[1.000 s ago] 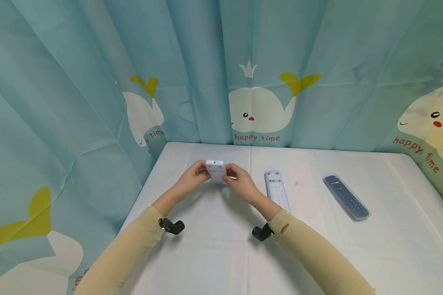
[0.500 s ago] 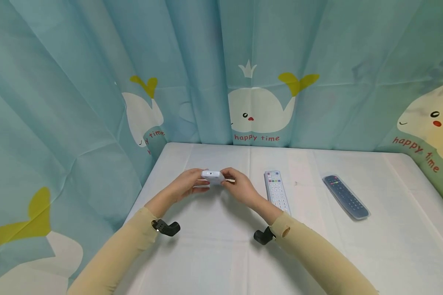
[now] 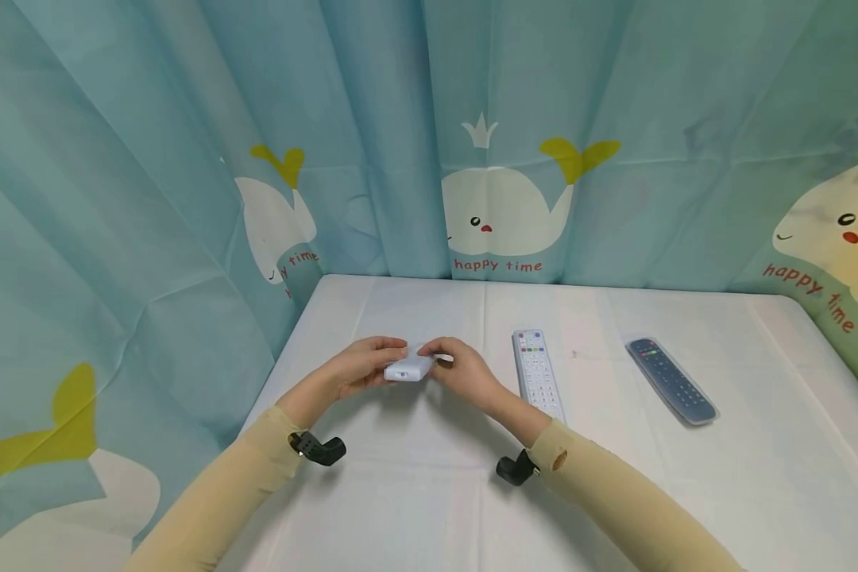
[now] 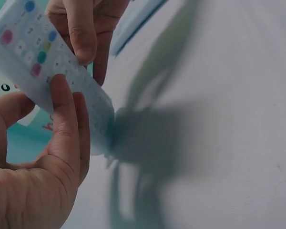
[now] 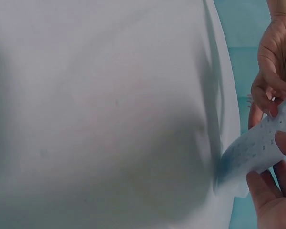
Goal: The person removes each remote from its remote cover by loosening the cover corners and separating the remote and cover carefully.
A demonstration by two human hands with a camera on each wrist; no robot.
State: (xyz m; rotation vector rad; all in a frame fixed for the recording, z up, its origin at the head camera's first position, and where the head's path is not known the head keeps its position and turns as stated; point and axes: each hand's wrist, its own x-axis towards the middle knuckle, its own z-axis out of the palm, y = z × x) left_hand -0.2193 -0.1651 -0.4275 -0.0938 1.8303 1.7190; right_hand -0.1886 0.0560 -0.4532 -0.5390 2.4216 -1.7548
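A white remote control (image 3: 409, 367) is held between both hands over the left part of the table, its narrow end turned toward me. My left hand (image 3: 361, 367) grips it from the left side, and my right hand (image 3: 465, 372) pinches it from the right. In the left wrist view the remote's button face (image 4: 43, 57) shows, with red, blue, green and yellow keys. Fingers of the left hand (image 4: 64, 129) lie across that face, and the right thumb (image 4: 83, 47) presses its other edge. The right wrist view catches the remote (image 5: 257, 145) at the right side, between the hands.
A second white remote (image 3: 539, 369) lies on the white table (image 3: 400, 492), right of my right hand. Farther right lies a dark blue-grey remote (image 3: 670, 380) in a clear cover. A light-blue curtain (image 3: 372, 159) printed with whales hangs along the back and left edges.
The remote has tipped from standing upright to lying nearly flat, and its near end has come lower and toward me. Both hands have moved down slightly with it, keeping their hold.
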